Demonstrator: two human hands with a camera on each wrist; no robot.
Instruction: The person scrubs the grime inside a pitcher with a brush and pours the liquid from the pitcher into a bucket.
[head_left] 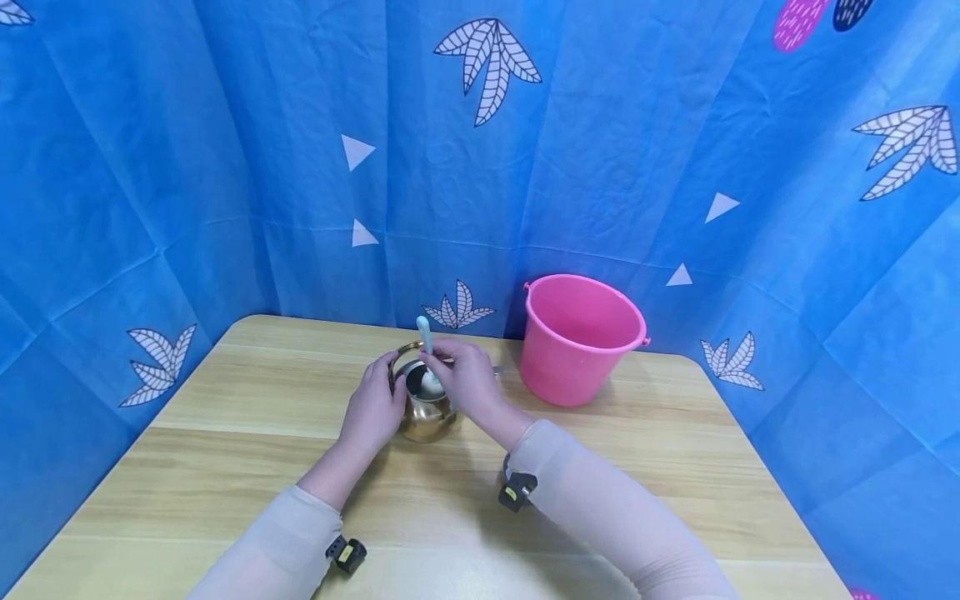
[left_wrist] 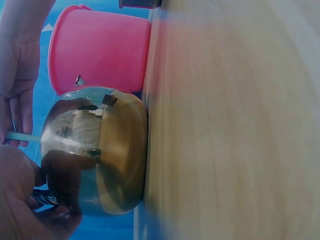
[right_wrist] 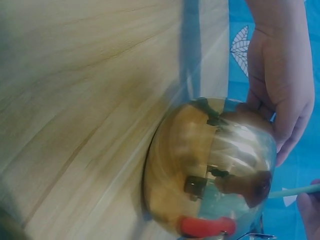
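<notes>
Metallic pot (head_left: 426, 425), left of pink bucket (head_left: 562, 371): left hand (head_left: 375, 400) grips its left side, presumably for steadiness; right hand (head_left: 467, 379) pinches green utensil (head_left: 424, 331) inside.

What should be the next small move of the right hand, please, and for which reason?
Probably, move the green-handled tool gently around inside the metal pot: the right hand pinches this tool, its white head is inside the pot, and the left hand holds the pot.

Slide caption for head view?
Left hand gripping a round, shiny metal pot, right hand holding a pale teal-handled utensil inside it.
</notes>
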